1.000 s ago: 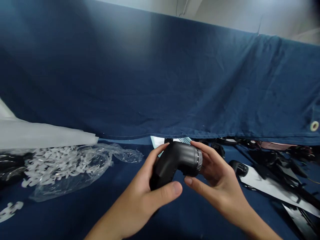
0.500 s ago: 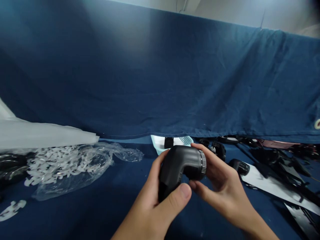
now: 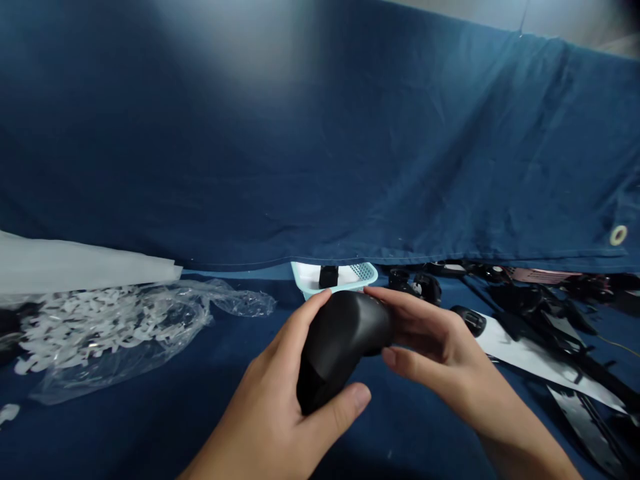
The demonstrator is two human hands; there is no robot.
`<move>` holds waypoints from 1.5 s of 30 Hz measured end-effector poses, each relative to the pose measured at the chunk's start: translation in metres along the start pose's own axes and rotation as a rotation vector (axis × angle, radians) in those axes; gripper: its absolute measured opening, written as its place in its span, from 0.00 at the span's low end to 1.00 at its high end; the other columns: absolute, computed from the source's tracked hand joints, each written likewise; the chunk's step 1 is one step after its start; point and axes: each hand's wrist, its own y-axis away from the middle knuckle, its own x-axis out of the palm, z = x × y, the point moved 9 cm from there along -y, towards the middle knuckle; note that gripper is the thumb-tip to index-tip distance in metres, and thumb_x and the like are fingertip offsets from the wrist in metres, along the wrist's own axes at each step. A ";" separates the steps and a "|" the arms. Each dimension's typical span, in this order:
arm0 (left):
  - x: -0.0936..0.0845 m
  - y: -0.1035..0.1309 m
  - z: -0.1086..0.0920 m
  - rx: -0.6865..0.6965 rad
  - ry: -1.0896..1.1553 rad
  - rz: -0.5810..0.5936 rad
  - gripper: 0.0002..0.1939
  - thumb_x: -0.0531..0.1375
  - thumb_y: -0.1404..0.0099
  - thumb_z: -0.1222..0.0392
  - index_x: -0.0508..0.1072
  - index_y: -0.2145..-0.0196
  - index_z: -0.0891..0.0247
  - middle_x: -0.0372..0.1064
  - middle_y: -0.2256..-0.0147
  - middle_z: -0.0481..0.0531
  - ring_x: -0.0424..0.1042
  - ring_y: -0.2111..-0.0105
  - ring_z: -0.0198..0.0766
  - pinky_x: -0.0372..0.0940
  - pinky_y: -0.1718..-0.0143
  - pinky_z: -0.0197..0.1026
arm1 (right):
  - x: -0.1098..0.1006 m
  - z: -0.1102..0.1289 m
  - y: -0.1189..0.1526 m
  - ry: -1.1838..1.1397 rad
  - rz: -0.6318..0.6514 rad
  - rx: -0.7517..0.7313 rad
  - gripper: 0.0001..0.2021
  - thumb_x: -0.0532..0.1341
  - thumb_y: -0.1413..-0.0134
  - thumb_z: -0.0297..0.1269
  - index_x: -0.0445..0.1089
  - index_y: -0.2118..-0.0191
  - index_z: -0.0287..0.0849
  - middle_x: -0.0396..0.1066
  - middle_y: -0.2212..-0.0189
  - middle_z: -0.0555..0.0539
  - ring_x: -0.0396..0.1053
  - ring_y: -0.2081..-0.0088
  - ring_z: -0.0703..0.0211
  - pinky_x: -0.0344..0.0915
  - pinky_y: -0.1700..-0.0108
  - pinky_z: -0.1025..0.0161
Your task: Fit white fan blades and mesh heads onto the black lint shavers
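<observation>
A smooth black elbow-shaped part [image 3: 345, 333] is held up in front of me, its bend at the top. My left hand [image 3: 285, 393] wraps around its lower, longer arm, with the thumb along the near side. At the short right end is my right hand [image 3: 445, 353], its fingers curled over the far side and the thumb close to the underside. That end is mostly hidden by the fingers. Just beyond the part stands a pale turquoise basket [image 3: 373, 273] with a black piece [image 3: 329, 276] in it.
A dark blue curtain [image 3: 300, 167] hangs low across the far side. On the left, a clear plastic bag [image 3: 150, 340] holds many small white pieces beside white sheeting [image 3: 75, 263]. Black parts [image 3: 530, 320] and a white panel [image 3: 530, 357] lie to the right.
The elbow-shaped part has turned, so its ribbed ring end now faces away behind my right fingers. Both hands stay on it. The view has shifted slightly.
</observation>
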 end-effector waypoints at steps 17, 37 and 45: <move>-0.006 0.008 -0.035 0.700 -0.627 -0.071 0.32 0.55 0.35 0.76 0.55 0.37 0.56 0.66 0.45 0.54 0.64 0.45 0.44 0.59 0.44 0.51 | -0.007 0.021 0.008 -0.024 -0.036 -0.257 0.15 0.67 0.46 0.28 0.76 0.55 0.53 0.72 0.46 0.49 0.69 0.45 0.52 0.70 0.50 0.65; -0.021 -0.011 0.038 -0.046 0.221 -0.344 0.29 0.54 0.29 0.48 0.50 0.34 0.41 0.51 0.33 0.49 0.64 0.41 0.54 0.71 0.50 0.53 | 0.000 0.014 -0.004 -0.050 0.093 -0.278 0.22 0.69 0.52 0.29 0.72 0.51 0.55 0.64 0.44 0.49 0.65 0.45 0.52 0.67 0.51 0.62; 0.017 -0.011 0.032 -0.228 0.663 -0.006 0.29 0.60 0.35 0.44 0.63 0.41 0.59 0.68 0.44 0.60 0.75 0.54 0.49 0.75 0.62 0.44 | 0.017 0.012 -0.001 0.052 0.055 -0.312 0.22 0.63 0.52 0.22 0.69 0.51 0.49 0.61 0.42 0.43 0.64 0.41 0.46 0.66 0.43 0.52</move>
